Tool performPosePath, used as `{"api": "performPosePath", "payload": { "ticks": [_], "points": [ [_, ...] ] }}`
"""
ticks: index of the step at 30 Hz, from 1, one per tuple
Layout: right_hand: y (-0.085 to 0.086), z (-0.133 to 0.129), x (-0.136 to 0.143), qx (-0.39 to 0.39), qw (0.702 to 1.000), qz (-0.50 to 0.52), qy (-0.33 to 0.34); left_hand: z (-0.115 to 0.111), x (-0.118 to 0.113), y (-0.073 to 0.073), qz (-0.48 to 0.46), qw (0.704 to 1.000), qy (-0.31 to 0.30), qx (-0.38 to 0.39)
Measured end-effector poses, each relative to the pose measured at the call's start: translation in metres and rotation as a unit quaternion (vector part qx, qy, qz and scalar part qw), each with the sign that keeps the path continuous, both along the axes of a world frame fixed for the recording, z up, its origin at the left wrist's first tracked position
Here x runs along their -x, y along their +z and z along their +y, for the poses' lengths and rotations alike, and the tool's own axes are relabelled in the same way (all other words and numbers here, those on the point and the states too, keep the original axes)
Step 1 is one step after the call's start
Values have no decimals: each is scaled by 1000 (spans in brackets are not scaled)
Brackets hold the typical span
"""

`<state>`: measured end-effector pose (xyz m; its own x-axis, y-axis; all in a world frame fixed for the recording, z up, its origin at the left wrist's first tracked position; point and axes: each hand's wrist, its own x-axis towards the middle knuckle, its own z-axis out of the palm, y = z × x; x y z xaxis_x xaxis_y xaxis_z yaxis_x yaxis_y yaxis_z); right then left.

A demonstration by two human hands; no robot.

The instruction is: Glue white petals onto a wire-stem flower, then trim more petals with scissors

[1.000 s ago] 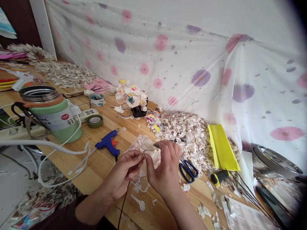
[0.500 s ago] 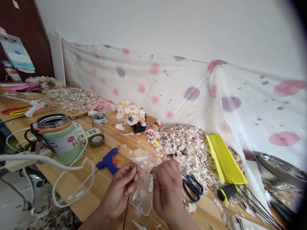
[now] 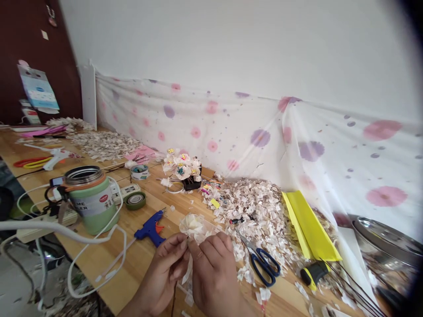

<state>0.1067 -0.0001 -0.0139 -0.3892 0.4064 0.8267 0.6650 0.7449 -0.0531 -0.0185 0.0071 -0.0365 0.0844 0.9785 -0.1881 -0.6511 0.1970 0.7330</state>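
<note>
A cream artificial flower (image 3: pixel 192 223) points up from between my two hands, with a dark wire stem (image 3: pixel 174 297) running down below them. My left hand (image 3: pixel 161 268) is closed, pinching the stem just under the petals. Right against it, my right hand (image 3: pixel 214 270) has its fingertips closed at the same part of the stem. The small green strip it held is now hidden by its fingers. A clear plastic sheet and loose petals lie beneath. To the left of my hands lies a blue glue gun (image 3: pixel 149 229).
Blue-handled scissors (image 3: pixel 264 266) lie on the right beside a large petal heap (image 3: pixel 261 211). Farther right are yellow paper (image 3: pixel 310 224) and a screwdriver handle (image 3: pixel 313 274). A green jar (image 3: pixel 95 211), white cables and a tape roll (image 3: pixel 135 200) are left. Made flowers (image 3: pixel 183 165) stand behind.
My right hand has moved left, from apart with a green strip showing in its fingers, to meet my left hand at the stem. The view has tilted up slightly.
</note>
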Motion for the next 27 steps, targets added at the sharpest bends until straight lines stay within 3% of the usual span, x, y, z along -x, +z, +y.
{"api": "performPosePath", "payload": {
  "ticks": [9, 14, 17, 27],
  "points": [
    [0, 0, 1, 12, 1000, 3, -4, -4, -2, 2, 19, 999, -7, -25],
    [9, -7, 0, 85, 993, 75, 23, -2, -2, -2, 32, 999, -5, -39],
    [12, -11, -2, 83, 987, 130, 46, 1, 1, -2, 26, 999, 15, -43],
    [13, -11, -14, 35, 989, 127, 66, 9, 29, 33, -9, 992, 89, -87]
  ]
}}
